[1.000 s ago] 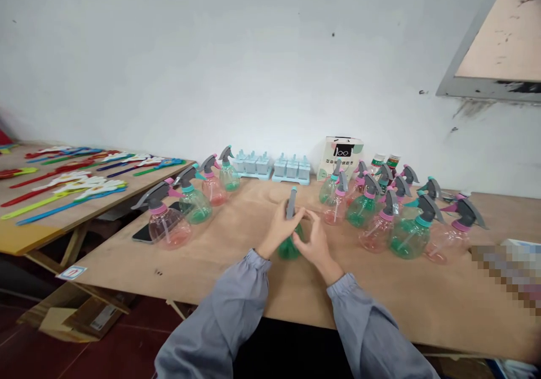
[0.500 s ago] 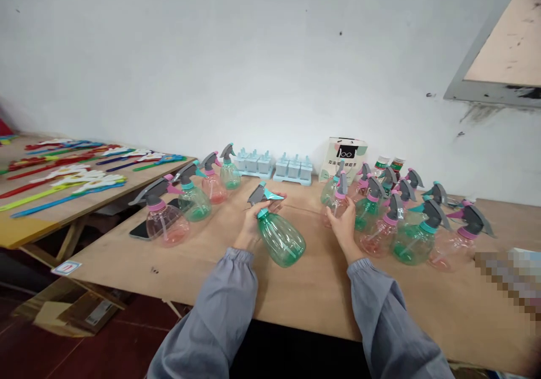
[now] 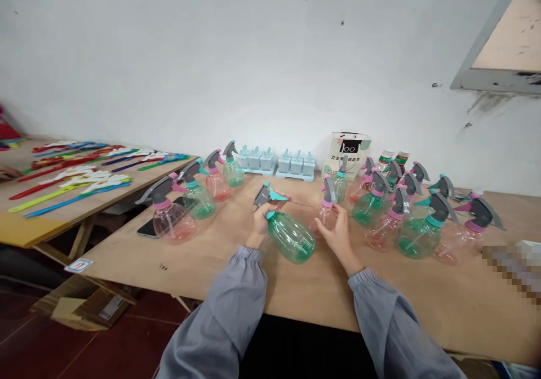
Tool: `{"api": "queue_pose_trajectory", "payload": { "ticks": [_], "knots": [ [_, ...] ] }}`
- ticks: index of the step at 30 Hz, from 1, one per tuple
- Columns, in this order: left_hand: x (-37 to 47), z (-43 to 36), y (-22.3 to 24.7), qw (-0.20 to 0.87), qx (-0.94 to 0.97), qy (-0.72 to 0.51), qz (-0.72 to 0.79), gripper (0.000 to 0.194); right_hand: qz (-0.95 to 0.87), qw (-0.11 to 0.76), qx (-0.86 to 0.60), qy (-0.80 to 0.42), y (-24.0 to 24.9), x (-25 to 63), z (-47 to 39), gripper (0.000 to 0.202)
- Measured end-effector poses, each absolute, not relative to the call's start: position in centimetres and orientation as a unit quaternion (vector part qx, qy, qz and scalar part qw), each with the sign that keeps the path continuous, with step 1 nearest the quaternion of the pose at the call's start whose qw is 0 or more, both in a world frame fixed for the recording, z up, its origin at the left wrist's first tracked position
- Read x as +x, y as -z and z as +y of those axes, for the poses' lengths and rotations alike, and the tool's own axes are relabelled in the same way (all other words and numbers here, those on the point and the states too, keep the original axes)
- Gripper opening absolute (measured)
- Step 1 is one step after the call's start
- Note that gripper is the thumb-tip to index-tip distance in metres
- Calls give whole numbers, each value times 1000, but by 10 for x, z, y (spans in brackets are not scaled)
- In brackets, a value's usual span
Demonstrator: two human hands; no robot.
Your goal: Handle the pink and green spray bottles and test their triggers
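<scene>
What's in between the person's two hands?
In the head view, a green spray bottle, tilted in the left hand, and a pink spray bottle, gripped by the right hand.

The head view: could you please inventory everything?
Tilted transparent plastic spray bottle: one, green, centre.
Second spray bottle: one, pink, centre-right.
Other spray bottles: about fourteen, green/pink, both sides.
Plastic mould trays: two, light-blue, rear.
Printed package: one, cream, rear.
Labelled bottles: two, white-topped, rear.
Rectangular phone: one, black, left.
Flower-topped sticks: many, multicoloured, left.
Wooden tables: two, brown, front/left.
Wall: one, white, rear.
Left hand: one, grey-sleeved, centre.
Right hand: one, grey-sleeved, centre-right.
</scene>
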State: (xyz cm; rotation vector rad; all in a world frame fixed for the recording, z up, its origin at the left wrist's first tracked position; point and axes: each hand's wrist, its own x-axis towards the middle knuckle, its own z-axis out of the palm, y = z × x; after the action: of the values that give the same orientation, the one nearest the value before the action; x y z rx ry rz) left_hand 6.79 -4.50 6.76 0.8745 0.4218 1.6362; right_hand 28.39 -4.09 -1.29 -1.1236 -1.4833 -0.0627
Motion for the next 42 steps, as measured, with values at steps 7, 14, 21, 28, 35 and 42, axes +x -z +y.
{"api": "queue_pose_trajectory", "payload": {
  "ticks": [7,14,21,28,35,42],
  "knots": [
    [64,-45,-63,524,410,-719,203,9,-644,594,-482,9,12,286,-41,64],
    [66,-48,-68,557,411,-690,212,15,-646,593,-481,-3,12,286,-42,65],
    [59,-46,-69,565,416,-675,227,16,-641,598,-482,3,13,287,-38,65],
    [62,-44,-66,540,395,-695,261,7,-643,600,-477,-7,13,287,-38,66],
    [59,-44,-69,527,447,-677,255,11,-641,599,-480,-3,13,286,-38,65],
    [54,-41,-66,476,471,-698,255,10,-649,596,-473,-14,15,288,-37,66]
  ]
}}
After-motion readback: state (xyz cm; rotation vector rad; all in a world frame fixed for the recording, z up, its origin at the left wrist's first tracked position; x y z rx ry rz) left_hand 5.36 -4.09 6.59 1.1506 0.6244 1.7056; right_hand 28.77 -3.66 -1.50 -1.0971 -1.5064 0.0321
